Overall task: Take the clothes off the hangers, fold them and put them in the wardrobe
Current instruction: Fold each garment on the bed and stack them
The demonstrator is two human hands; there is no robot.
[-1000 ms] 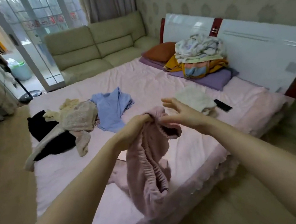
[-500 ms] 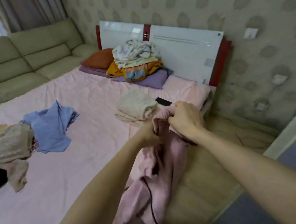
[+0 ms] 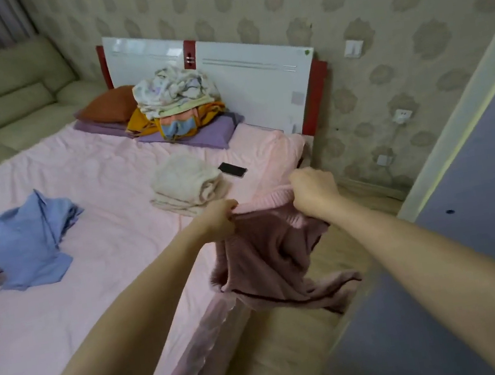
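Both arms extended over the bed's near corner. Left hand (image 3: 219,220) and right hand (image 3: 314,191) each have fingers curled tight into the top edge of a pink knit garment (image 3: 269,254), holding it stretched between them; the rest hangs down past the edge of the bed (image 3: 94,242), above the wooden floor. On the pink sheet: folded cream garment (image 3: 184,184) just beyond the left hand, black phone (image 3: 232,169) beside it, crumpled blue shirt (image 3: 28,242) well to the left. Bedding heap (image 3: 175,101) sits on a purple pillow against the headboard (image 3: 256,80).
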